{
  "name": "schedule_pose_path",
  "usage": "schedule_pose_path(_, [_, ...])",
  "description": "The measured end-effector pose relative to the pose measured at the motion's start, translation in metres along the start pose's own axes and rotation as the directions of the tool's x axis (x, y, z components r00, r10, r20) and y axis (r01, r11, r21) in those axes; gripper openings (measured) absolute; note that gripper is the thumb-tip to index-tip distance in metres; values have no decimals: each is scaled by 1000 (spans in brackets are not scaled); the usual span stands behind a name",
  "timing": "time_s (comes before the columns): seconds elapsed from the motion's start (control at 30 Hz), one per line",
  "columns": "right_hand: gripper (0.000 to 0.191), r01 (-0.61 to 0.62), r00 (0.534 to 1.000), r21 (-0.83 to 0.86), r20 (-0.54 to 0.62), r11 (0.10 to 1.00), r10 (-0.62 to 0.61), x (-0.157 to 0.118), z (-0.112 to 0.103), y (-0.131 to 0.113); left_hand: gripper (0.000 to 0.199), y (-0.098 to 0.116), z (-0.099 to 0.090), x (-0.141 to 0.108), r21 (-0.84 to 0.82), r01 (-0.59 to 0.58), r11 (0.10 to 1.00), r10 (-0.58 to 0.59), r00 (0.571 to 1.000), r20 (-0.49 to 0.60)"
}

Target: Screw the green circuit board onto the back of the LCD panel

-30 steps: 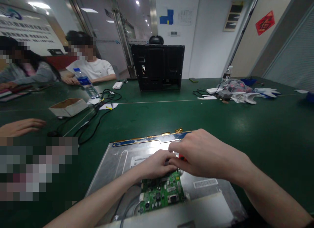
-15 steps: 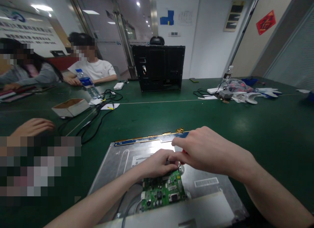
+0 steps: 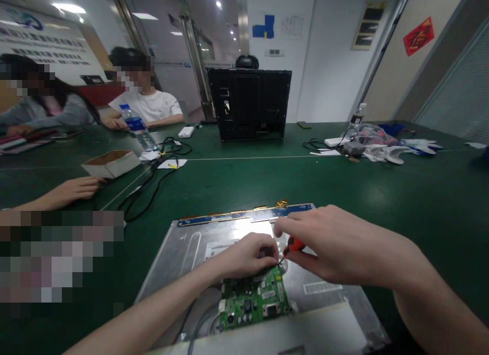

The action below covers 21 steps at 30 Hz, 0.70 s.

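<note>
A green circuit board lies on a silver metal panel with a blue strip along its far edge. My right hand is closed around a screwdriver with a red and black handle; its tip points at the board's upper right corner. My left hand rests over the board's far edge, its thumb and fingers pinched near the screwdriver tip. What the left fingers hold, if anything, is hidden.
Another person's hand reaches near a white box at the left. Black cables, a bottle, a black monitor frame, and gloves with plastic bags stand farther back. Two people sit at the far left.
My right hand has shifted right and slightly down, so more of the screwdriver shows. The other person's hand has moved right towards the white box. The camera view has shifted slightly.
</note>
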State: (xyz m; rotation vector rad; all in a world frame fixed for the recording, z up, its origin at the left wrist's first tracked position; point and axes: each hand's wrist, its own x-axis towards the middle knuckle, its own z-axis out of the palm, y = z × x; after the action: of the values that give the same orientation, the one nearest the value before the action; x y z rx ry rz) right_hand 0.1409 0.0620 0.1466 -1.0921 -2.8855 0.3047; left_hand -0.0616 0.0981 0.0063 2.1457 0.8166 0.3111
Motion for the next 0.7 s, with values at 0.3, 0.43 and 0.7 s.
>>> schedule_pose_path(0.3, [8,42,999,-62,16,997,-41,5,0,3,7,-1,0,0,16,-3,1000,3,1000,-15])
schedule_pose_path(0.43, [9,84,996,-32,3,996,-84,10,1,-3,10,-7,4,0,6,-4,1000,4,1000,-23])
schedule_pose_path(0.7, [8,179,984,66,11,982,-180,17,1,-8,19,-3,4,-5,62,46,997,-39,995,-97])
